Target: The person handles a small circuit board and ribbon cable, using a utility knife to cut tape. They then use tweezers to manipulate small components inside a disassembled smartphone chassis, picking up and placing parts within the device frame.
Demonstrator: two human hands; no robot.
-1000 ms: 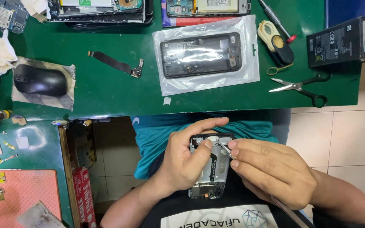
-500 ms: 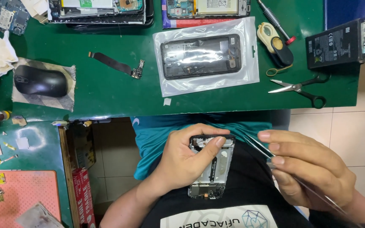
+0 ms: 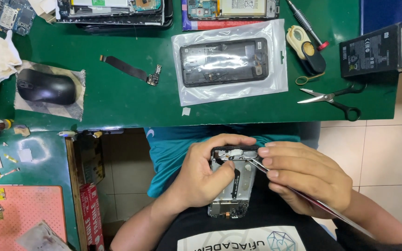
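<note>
Below the table's edge, over my lap, my left hand (image 3: 203, 174) grips an opened phone frame (image 3: 232, 186) with its back off, thumb resting on the inner plate. My right hand (image 3: 303, 179) pinches a pair of thin metal tweezers (image 3: 275, 179) whose tips touch the top end of the frame, near its upper edge. The tweezers' long end sticks out down to the right past my wrist.
On the green table (image 3: 126, 104) lie a phone frame in a clear bag (image 3: 226, 62), a flex cable (image 3: 131, 70), scissors (image 3: 333, 98), a screwdriver (image 3: 305, 22), a black mouse (image 3: 45, 86) on cloth, a dark battery pack (image 3: 373, 49) and stacked phone parts. A red mat (image 3: 22, 218) sits lower left.
My right hand swung out to the right with the tweezers half a second ago and has come back in, so the tips are at the frame's top again.
</note>
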